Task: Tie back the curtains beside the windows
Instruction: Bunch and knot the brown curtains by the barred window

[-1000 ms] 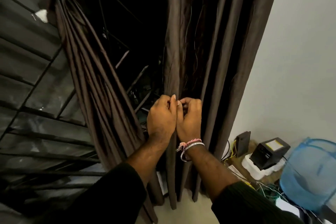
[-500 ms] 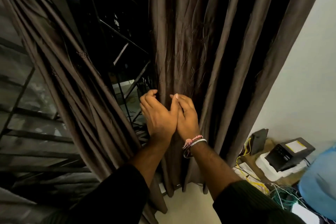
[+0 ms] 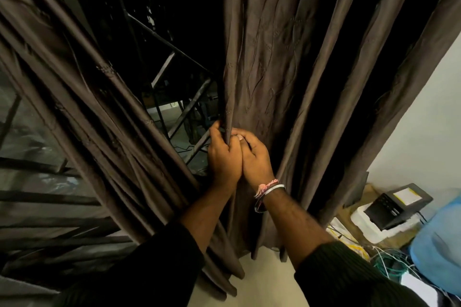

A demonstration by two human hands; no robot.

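1. Right-hand curtain (image 3: 269, 62): brown embroidered fabric, hanging loose in long vertical pleats between dark window opening and pale wall (image 3: 424, 119); not yet gathered.
2. Left-hand curtain (image 3: 94, 97): same fabric, already bunched into a slanting bundle across the window grille (image 3: 174, 57); tie itself not visible.
3. Left hand (image 3: 222, 157): fingers curled round the leading edge fold of the right-hand curtain, gripping it from the window side.
4. Right hand (image 3: 254, 157): pressed against the left hand, thumb and fingers pinching the same edge fold; thread bracelets (image 3: 268, 188) at the wrist.
5. Handling, judged: soft, limp, pliable cloth with moderate hanging weight; smooth sheen suggests some slipperiness, so pleats likely to slide out of a loose grasp. Not fragile, though embroidery threads may snag.
6. Suggested hold: at the present height, with pleats collected from the leading edge toward the wall into a single bundle, then encircled fully rather than pinched at one fold.
7. Floor clutter at lower right: black device (image 3: 396, 204) on a white block, tangled cables (image 3: 384, 259), blue mesh basket (image 3: 439, 244); well apart from the hands.
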